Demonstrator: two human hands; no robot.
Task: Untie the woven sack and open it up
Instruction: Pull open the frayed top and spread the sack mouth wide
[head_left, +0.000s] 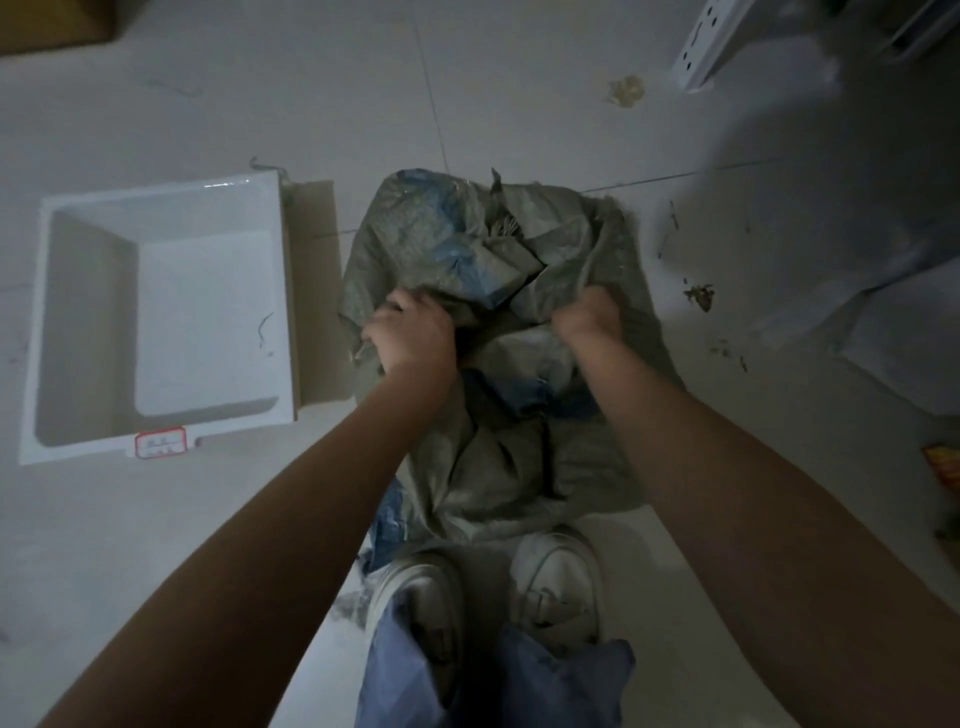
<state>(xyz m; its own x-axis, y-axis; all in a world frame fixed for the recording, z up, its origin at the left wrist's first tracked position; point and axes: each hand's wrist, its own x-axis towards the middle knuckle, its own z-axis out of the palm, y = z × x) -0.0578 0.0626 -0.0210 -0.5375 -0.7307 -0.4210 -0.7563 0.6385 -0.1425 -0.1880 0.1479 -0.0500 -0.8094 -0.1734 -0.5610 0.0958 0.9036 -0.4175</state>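
Hands on the sack right at centre frame! Left hand (410, 332) is clenched tight on a fistful of grey-green fabric at the sack's left side, knuckles up, fingers buried in the weave. Right hand (587, 317) is fisted on the opposite fold, just right of centre, gripping the cloth as well. Between the two fists the woven sack (483, 249) bunches into crumpled ridges, blue patches showing through the grey in its upper half and again lower down. It lies spread over the pale tiled floor (208, 545), running from mid-frame down to the person's two white shoes (561, 582) at lower centre, with blue trouser legs below them. Whether the mouth is tied or loose, I cannot tell under all those folds.

Over at the left, a white plastic tray (156, 218) sits well apart from the hands, a red-bordered label (160, 442) on its near rim, and a flat piece of cardboard (314, 291) tucked between tray and sack. Scraps of debris (698, 296) dot the tiles at the right; a white perforated metal bracket (698, 49) pokes in at upper right.
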